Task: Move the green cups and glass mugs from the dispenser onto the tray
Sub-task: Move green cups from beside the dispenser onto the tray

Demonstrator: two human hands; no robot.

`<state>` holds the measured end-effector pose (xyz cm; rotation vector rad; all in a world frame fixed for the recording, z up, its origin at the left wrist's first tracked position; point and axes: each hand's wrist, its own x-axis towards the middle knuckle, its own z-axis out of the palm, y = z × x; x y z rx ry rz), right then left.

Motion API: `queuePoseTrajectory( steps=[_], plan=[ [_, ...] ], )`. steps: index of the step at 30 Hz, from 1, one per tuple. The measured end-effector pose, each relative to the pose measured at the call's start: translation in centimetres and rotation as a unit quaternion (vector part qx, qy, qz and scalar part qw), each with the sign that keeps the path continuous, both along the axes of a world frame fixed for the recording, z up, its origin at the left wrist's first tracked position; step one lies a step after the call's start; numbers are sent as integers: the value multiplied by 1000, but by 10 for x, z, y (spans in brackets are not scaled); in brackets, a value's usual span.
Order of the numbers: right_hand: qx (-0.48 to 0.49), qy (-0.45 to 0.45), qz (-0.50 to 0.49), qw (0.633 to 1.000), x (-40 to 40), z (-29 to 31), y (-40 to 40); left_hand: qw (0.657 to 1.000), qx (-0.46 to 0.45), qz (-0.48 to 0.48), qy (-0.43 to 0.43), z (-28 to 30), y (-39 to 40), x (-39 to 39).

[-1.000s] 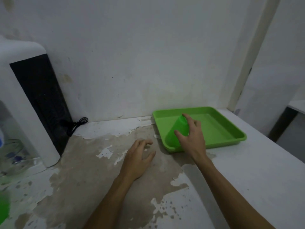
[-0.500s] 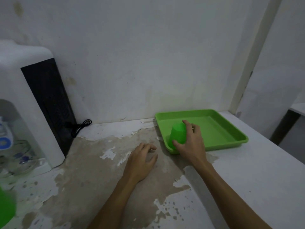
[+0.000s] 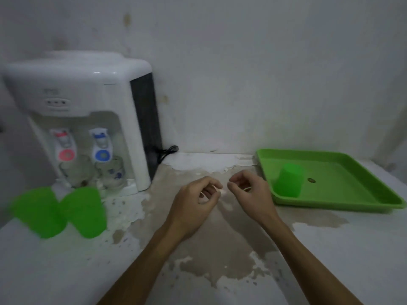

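Where the counter's (image 3: pixel 330 249) white paint has flaked to bare grey patches, left hand (image 3: pixel 193 205) and right hand (image 3: pixel 251 192) hover side by side, fingers loosely curled, gripping nothing. Square green plastic tray (image 3: pixel 352 201), raised rim: one tapered green cup (image 3: pixel 288 182) inverted in its near-left corner. Two more green cups (image 3: pixel 59 211) stand blurred before the white dispenser (image 3: pixel 88 89); two glass mugs (image 3: pixel 92 172) sit under its taps.
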<state>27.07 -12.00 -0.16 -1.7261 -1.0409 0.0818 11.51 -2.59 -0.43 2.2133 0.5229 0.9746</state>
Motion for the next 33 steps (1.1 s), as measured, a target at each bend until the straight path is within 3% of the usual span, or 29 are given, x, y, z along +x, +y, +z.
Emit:
queuePoseTrajectory(
  steps=[8, 12, 15, 21, 33],
  plan=[
    [-16, 46, 122, 991, -89, -8, 68, 981, 89, 171, -2, 17, 42, -114],
    [-23, 72, 155, 985, -115, -11, 88, 937, 180, 299, 34, 16, 58, -146],
    [-31, 87, 186, 978, -134, -13, 98, 908, 179, 367, 98, 14, 70, -166],
    [-39, 98, 213, 971, -147, -14, 99, 916, 86, 352, 171, 4, 81, -180],
    [-19, 188, 185, 965, -114, -16, 79, 956, 65, 272, 91, 25, 61, -129]
  ],
)
